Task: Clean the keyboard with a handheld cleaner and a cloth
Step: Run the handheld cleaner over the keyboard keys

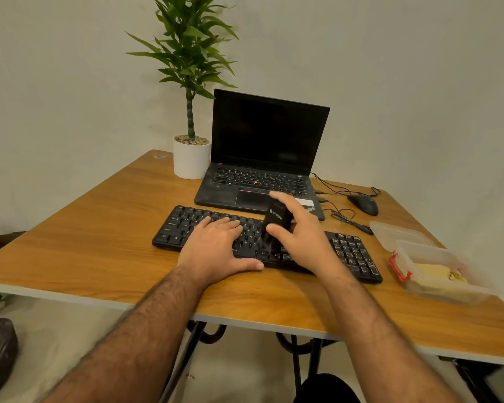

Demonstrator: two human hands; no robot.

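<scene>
My right hand point(300, 237) wraps black handheld cleaner point(278, 218), nozzle down on keyboard point(352, 254) mid-rows. Left hand point(218, 245) flat, fingers spread, pinning keyboard to table point(85, 228). Judging cleaner pass underway; cloth wipe remains. Cloth maybe in clear container point(437, 274), too blurred. Nozzle tip hidden behind thumb.

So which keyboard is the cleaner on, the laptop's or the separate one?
The separate keyboard nearest the person; the right hand holds the cleaner on it.
</scene>
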